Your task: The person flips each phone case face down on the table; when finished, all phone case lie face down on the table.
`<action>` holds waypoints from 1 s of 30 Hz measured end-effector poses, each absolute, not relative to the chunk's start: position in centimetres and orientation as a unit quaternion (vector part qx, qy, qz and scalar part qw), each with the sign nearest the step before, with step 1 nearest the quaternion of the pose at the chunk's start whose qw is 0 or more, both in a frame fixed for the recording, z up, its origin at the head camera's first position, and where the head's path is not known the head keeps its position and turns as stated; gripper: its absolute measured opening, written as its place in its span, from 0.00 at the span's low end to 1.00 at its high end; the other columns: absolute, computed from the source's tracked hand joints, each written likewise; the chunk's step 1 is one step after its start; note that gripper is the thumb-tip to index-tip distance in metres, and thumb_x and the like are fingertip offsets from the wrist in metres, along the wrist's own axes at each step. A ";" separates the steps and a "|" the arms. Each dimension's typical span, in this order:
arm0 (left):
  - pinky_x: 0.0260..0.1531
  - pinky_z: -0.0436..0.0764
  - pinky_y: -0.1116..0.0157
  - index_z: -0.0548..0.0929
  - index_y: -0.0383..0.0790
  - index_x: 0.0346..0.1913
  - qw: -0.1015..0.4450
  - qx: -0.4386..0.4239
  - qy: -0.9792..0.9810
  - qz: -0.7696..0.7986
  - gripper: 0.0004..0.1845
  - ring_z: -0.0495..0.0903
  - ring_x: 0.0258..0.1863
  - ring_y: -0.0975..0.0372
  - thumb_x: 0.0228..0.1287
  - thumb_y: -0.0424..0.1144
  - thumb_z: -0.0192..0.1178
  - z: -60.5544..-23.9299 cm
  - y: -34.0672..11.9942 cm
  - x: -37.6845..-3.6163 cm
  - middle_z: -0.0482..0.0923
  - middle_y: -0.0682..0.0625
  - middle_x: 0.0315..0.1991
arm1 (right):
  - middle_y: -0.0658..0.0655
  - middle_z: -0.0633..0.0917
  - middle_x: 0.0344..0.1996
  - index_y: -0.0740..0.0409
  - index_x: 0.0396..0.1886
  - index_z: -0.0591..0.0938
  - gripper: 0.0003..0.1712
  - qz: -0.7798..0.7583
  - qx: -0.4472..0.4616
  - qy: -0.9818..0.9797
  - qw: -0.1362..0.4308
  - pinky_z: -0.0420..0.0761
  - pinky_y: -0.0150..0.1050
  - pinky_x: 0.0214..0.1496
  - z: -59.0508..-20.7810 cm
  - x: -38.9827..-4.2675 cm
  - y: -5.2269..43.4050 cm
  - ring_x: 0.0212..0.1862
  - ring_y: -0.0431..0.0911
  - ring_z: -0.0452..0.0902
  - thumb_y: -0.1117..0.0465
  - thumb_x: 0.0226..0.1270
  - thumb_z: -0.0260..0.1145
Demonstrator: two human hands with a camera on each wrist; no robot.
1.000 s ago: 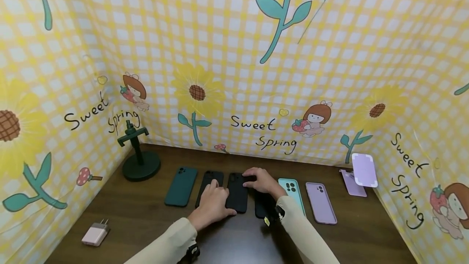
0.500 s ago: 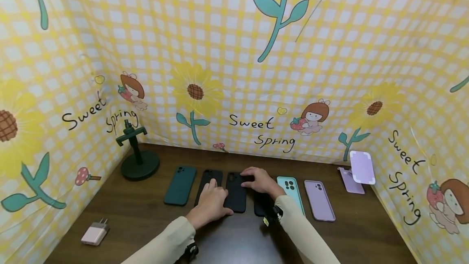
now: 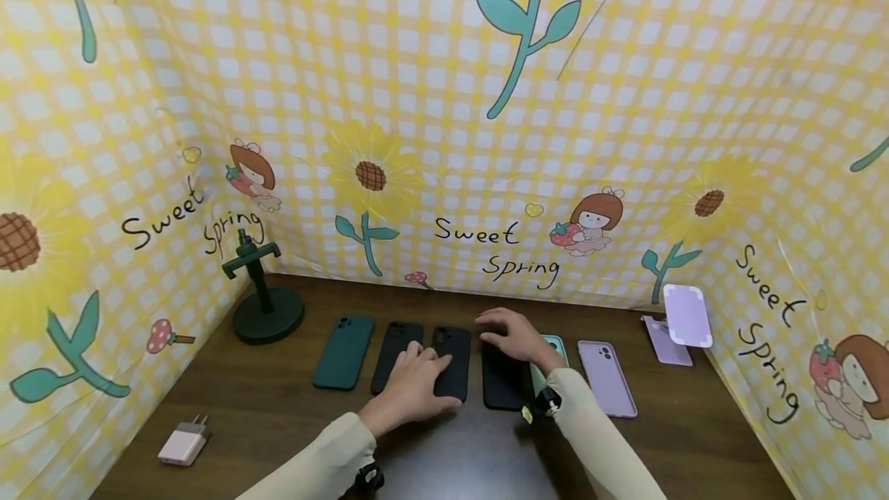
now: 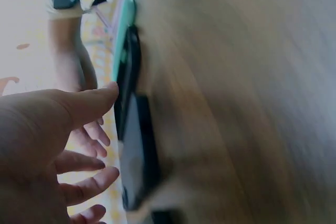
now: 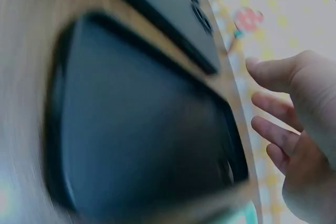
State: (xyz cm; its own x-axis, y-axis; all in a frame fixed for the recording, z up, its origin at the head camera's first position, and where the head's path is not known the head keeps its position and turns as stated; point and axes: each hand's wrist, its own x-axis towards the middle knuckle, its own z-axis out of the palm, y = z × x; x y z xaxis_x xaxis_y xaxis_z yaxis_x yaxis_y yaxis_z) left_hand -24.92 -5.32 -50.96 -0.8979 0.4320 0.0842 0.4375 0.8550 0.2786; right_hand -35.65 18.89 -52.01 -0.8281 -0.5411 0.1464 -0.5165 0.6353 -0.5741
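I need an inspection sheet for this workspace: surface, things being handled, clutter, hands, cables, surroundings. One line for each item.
Surface: dark brown wooden table, no spills seen.
Things handled: row of phone cases lying flat; dark green case, three black cases, a teal case mostly hidden by the right wrist, lilac case.
Clutter: green phone stand at back left, pink charger plug at front left, lilac stand with mirror at right.
Hands: left hand rests open on the middle black case; right hand lies open over the next black case.
Cables: nothing seen.
Surroundings: yellow checked flower cloth on three sides.
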 end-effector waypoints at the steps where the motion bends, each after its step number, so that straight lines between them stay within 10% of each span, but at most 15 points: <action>1: 0.41 0.62 0.61 0.73 0.47 0.66 0.007 -0.234 -0.960 -0.157 0.40 0.63 0.44 0.57 0.52 0.65 0.64 -50.8 -4.9 -24.8 0.76 0.49 0.53 | 0.55 0.79 0.58 0.55 0.56 0.80 0.19 -0.311 -0.289 0.905 0.017 0.72 0.52 0.61 -51.8 -35.6 19.7 0.61 0.52 0.73 0.58 0.67 0.63; 15: 0.40 0.62 0.62 0.79 0.57 0.59 -0.003 -0.312 -0.938 -0.153 0.21 0.64 0.44 0.58 0.62 0.50 0.62 -51.5 0.5 -23.7 0.79 0.54 0.44 | 0.56 0.80 0.57 0.52 0.51 0.84 0.16 -0.261 -0.240 0.935 0.027 0.55 0.69 0.65 -52.8 -34.3 25.1 0.61 0.57 0.73 0.68 0.65 0.62; 30: 0.38 0.62 0.64 0.83 0.60 0.27 0.032 -0.298 -0.947 -0.120 0.04 0.61 0.38 0.62 0.57 0.49 0.67 -52.5 2.2 -23.8 0.77 0.63 0.30 | 0.50 0.82 0.54 0.50 0.44 0.87 0.13 -0.227 -0.233 0.946 0.015 0.55 0.64 0.66 -53.2 -34.4 23.9 0.59 0.53 0.75 0.67 0.61 0.66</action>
